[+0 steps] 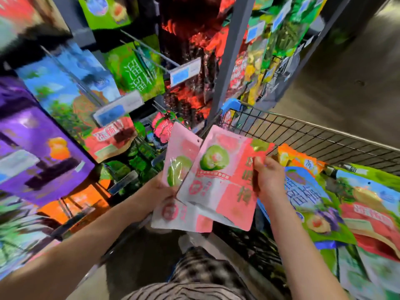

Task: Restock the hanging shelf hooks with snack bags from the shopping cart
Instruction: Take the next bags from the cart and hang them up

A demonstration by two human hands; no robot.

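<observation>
Left hand (161,187) grips a pink plum bag (181,152); right hand (269,180) pinches a second bag (225,182) at 3 o'clock. Likely light, slick, floppy: hold beside the hang hole (197,140).

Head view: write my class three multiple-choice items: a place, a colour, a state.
1. Where is the shopping cart? A left of the person B right of the person C behind the person
2. What colour are the front bag and rear bag? A pink B purple C black
3. The right hand: which grip? A open B pinching the front bag C on the cart
1 B, its wire wall stands at right; 2 A, both are pink; 3 B, fingers curl round its edge.
</observation>
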